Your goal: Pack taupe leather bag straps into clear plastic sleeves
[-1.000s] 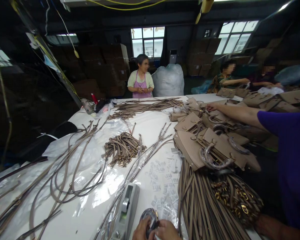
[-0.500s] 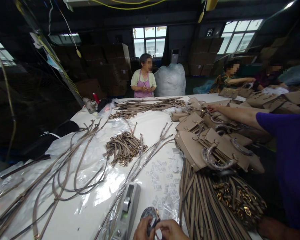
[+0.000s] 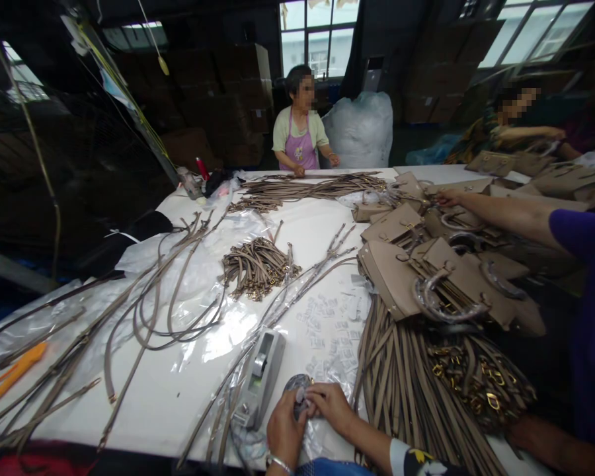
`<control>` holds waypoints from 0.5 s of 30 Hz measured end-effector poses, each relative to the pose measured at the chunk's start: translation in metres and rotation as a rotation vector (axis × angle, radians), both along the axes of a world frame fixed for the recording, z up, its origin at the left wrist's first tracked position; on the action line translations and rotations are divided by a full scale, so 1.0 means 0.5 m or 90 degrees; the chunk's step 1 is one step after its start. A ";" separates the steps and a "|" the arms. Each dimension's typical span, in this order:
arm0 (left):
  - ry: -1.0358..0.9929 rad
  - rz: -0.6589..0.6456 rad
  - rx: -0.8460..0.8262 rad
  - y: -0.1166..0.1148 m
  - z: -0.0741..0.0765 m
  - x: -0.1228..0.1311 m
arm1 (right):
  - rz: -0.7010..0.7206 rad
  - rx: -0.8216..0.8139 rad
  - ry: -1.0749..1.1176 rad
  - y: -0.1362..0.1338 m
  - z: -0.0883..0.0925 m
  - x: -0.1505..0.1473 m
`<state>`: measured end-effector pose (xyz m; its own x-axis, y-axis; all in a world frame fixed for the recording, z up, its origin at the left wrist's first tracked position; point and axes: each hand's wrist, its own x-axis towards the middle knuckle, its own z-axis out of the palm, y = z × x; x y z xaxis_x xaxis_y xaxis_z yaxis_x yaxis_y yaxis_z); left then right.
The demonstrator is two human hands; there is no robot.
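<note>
Taupe stock all over the table [image 3: 168, 403]. Both hands work at 6 o'clock: left hand [image 3: 282, 431] grips a small dark roll [image 3: 297, 385], looks like tape; right hand [image 3: 331, 404] pinches its top edge with the fingertips. Tape dispenser [image 3: 260, 378] sits just at 10 o'clock of the roll, apart from both hands. Progress, my read: early. Strap bundle [image 3: 406, 396] at 4 o'clock and long straps [image 3: 153, 311] at 9 lie loose, labels [image 3: 327, 327] at 12 lie scattered; only the bags [image 3: 416, 277] at 2 look finished. Hard to make out: fingers cover most of the roll, so can't confirm what it is; forearms run off the bottom edge; a co-worker's purple sleeve [image 3: 582, 264] blocks the table's 3 o'clock side.
</note>
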<state>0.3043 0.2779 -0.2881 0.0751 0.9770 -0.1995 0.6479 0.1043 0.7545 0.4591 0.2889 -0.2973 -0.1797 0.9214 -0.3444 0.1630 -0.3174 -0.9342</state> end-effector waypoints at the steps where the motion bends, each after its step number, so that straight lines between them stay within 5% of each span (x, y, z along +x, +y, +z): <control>1: 0.001 -0.002 0.005 0.001 -0.002 -0.001 | -0.013 -0.003 0.007 0.003 0.002 -0.004; 5: -0.037 -0.016 0.011 0.006 0.010 -0.008 | -0.045 -0.027 0.030 0.012 0.019 -0.006; 10: -0.150 0.061 -0.067 0.012 0.053 -0.009 | -0.062 -0.088 0.049 0.012 0.026 0.006; 15: -0.181 0.133 -0.117 0.009 0.021 -0.008 | -0.059 -0.135 0.059 0.016 0.008 0.006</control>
